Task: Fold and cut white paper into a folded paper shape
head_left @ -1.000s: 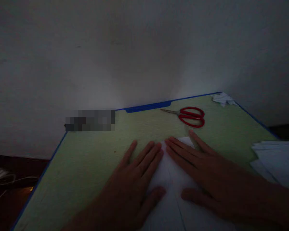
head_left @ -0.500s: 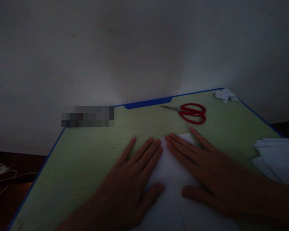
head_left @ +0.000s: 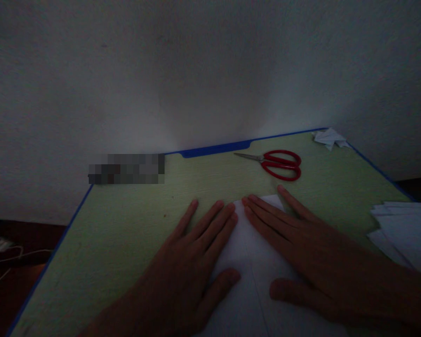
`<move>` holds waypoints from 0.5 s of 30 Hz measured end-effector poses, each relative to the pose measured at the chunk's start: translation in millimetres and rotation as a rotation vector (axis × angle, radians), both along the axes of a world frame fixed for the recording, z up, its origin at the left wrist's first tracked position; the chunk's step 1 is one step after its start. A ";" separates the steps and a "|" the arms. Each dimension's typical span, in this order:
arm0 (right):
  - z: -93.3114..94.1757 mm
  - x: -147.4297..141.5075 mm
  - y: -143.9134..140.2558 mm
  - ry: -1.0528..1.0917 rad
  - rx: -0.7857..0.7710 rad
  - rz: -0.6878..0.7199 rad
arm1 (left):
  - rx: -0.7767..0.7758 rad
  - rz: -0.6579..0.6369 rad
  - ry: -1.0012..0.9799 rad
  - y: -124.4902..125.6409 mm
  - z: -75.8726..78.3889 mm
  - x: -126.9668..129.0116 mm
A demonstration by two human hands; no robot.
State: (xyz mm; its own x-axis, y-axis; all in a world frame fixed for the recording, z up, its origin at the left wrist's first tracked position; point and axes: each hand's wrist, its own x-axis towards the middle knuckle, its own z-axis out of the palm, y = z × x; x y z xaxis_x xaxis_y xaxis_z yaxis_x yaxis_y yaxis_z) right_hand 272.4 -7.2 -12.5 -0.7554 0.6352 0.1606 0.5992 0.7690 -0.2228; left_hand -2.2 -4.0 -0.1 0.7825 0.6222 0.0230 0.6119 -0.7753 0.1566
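Note:
A sheet of white paper (head_left: 247,262) lies on the green tabletop, with a line like a crease or seam running down its middle. Flat across its left side rests my left hand (head_left: 192,262), fingers stretched out and the thumb on the paper. My right hand (head_left: 301,248) lies open over the right side, its fingertips near the paper's far edge and close to those of the left. Both palms hide much of the sheet, and its near end runs out of view. Beyond the hands lie scissors (head_left: 282,164) with red handles, pointing left.
At the right edge sits a stack of white paper (head_left: 407,229). A folded white paper piece (head_left: 330,138) lies at the far right corner. A blurred-out item (head_left: 126,169) occupies the far left corner. The blue-edged table (head_left: 126,224) stands against a wall; white cables (head_left: 19,255) lie below left.
My right hand has shifted very slightly to the right, its thumb most of all. The left hand and the paper look almost unchanged.

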 end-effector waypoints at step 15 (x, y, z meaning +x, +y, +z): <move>3.0 9.0 19.7 -0.007 0.019 0.102 | 0.016 -0.077 -0.041 23.2 -0.7 -9.6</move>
